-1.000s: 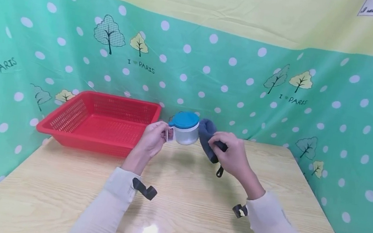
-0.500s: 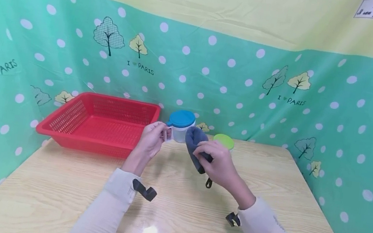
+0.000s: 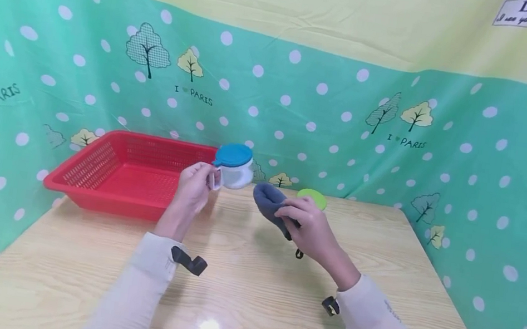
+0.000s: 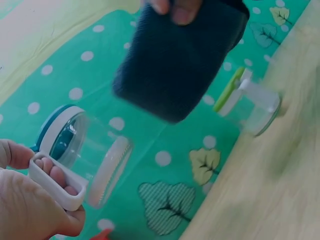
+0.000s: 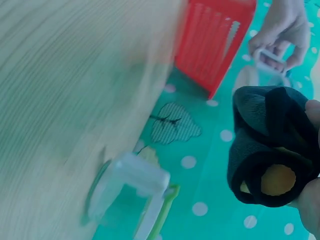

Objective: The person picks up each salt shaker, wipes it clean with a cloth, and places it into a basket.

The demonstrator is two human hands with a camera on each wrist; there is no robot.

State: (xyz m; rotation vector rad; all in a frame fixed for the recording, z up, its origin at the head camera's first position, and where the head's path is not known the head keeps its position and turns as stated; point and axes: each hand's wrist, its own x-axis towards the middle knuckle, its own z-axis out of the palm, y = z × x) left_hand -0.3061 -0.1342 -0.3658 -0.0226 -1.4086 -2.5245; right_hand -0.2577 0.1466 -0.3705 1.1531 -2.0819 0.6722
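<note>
My left hand (image 3: 193, 185) grips the white handle (image 4: 57, 186) of a clear jar (image 3: 237, 176) with a blue lid. It holds the jar raised, beside the right end of the red basket. My right hand (image 3: 307, 224) pinches a folded dark blue-grey cloth item (image 3: 268, 202) between thumb and fingers, above the table. Black trim edges this cloth, and a black loop hangs below the hand. In the right wrist view, something yellowish shows inside the rolled opening of the cloth (image 5: 250, 155). Behind the right hand stands a second clear jar (image 4: 255, 107) with a green lid, partly hidden in the head view.
The red plastic basket (image 3: 108, 203) with slotted walls stands at the back left of the wooden table (image 3: 255, 298). A green polka-dot curtain (image 3: 300, 119) hangs behind the table and along both sides.
Left hand has moved left and slightly up with the blue-lidded jar, toward the basket. Right hand has shifted left with the cloth, and the green-lidded jar has come into sight behind it.
</note>
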